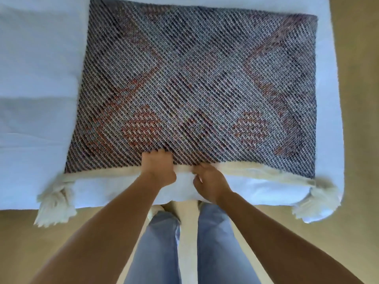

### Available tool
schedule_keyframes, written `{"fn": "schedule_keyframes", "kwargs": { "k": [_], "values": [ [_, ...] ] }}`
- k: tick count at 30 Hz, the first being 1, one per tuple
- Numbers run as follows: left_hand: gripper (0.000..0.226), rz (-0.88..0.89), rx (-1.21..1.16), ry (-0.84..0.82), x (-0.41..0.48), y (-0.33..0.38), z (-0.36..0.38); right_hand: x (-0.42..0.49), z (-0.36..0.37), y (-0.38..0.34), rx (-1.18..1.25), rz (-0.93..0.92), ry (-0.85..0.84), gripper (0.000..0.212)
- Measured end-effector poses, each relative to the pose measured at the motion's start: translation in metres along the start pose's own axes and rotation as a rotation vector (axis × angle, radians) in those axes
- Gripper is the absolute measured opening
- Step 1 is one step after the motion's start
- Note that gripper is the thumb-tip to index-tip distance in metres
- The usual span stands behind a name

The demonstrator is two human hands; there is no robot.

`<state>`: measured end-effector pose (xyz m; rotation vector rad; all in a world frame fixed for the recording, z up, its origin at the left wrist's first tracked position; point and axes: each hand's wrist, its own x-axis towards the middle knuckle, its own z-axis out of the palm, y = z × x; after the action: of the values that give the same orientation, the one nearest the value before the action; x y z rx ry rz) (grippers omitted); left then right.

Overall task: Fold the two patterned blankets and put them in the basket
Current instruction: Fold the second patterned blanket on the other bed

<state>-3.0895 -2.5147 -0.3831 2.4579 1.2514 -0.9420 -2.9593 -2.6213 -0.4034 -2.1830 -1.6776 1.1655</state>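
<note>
Blanket: we see one blanket (201,83) spread flat on the bed (30,78). It is a grey diagonal weave with rust-red patches and runs from the middle of our view up to 12 o'clock.
Border: a cream border (256,171) lines the blanket's 6 o'clock edge, which is the edge nearest us.
Left hand: our left hand (158,169) grips that near edge just left of its middle, fingers curled over the top of the weave.
Right hand: our right hand (209,181) sits just beside the left at 3 o'clock of it. Its fingers are bent and pinch the border.
Tassels: one cream tassel (55,201) hangs off the bed at the blanket's 8 o'clock corner, and another tassel (315,199) at its 4 o'clock corner.
Legs: our legs (155,253) in blue jeans stand at 6 o'clock, against the bed's edge.
Floor: a tan floor (359,119) shows at 3 o'clock and along the bottom.
</note>
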Motion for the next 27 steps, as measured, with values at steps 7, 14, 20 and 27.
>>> {"fn": "schedule_keyframes", "kwargs": {
  "k": [7, 14, 20, 27],
  "values": [
    [0.027, 0.138, -0.223, 0.126, 0.065, 0.124, -0.075, -0.01, -0.082, 0.083, -0.199, -0.074, 0.132, 0.032],
    [0.021, 0.243, -0.186, 0.11, 0.101, 0.215, -0.097, -0.012, -0.081, 0.125, -0.348, -0.181, -0.172, 0.046],
    [0.021, 0.274, -0.155, 0.131, 0.119, 0.246, -0.115, -0.012, -0.114, 0.15, 0.007, -0.084, -0.169, 0.037],
    [0.021, 0.241, -0.228, 0.205, 0.142, 0.275, -0.138, -0.007, -0.169, 0.221, 0.097, 0.185, 0.236, 0.024]
  ]
}}
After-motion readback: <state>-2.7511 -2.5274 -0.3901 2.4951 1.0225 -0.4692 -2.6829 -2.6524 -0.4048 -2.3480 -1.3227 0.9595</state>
